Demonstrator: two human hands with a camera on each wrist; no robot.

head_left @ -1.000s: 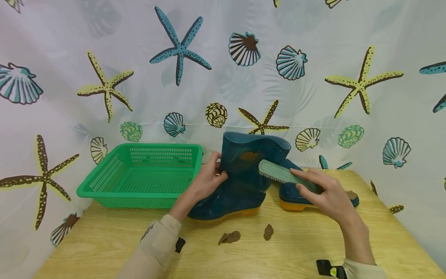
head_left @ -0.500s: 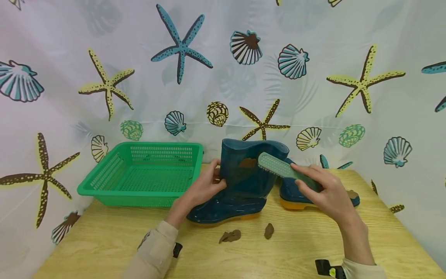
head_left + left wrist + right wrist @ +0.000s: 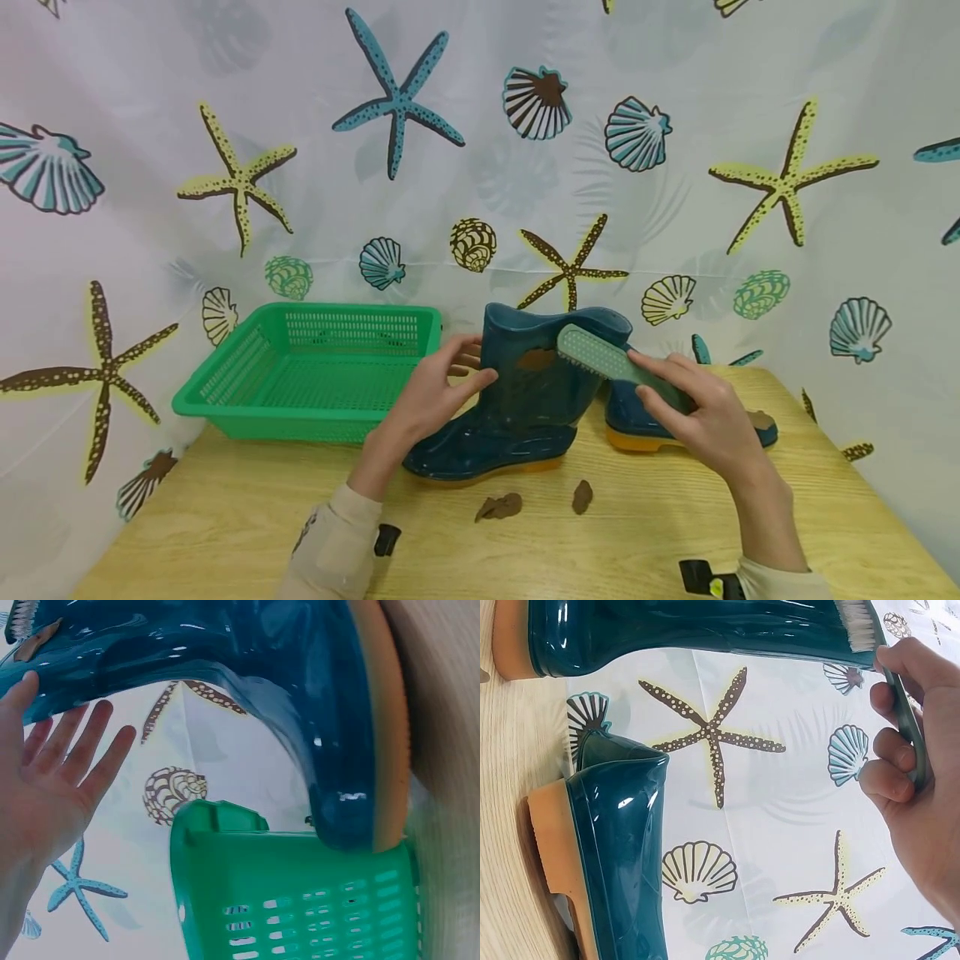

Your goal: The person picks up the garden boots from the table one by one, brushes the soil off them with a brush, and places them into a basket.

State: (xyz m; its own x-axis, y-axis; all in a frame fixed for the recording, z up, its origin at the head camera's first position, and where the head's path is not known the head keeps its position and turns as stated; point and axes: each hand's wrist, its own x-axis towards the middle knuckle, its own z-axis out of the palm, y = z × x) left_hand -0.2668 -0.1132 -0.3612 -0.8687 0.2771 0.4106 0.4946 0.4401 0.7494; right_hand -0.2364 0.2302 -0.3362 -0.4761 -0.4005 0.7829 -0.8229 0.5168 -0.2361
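Higher on the boot (image 3: 525,408) than a second ago, the brush (image 3: 592,352) now lies nearer its rim, and the left hand (image 3: 427,396) has loosened, fingers fairly straight and spread beside the shaft, holding nothing; whether its thumb touches I cannot tell. Glossy dark blue with an orange sole (image 3: 536,467), the boot stands upright, a brown smear (image 3: 536,359) on its shaft. Right of the boot, the right hand (image 3: 697,408) grips the brush, fingers curled round the handle.
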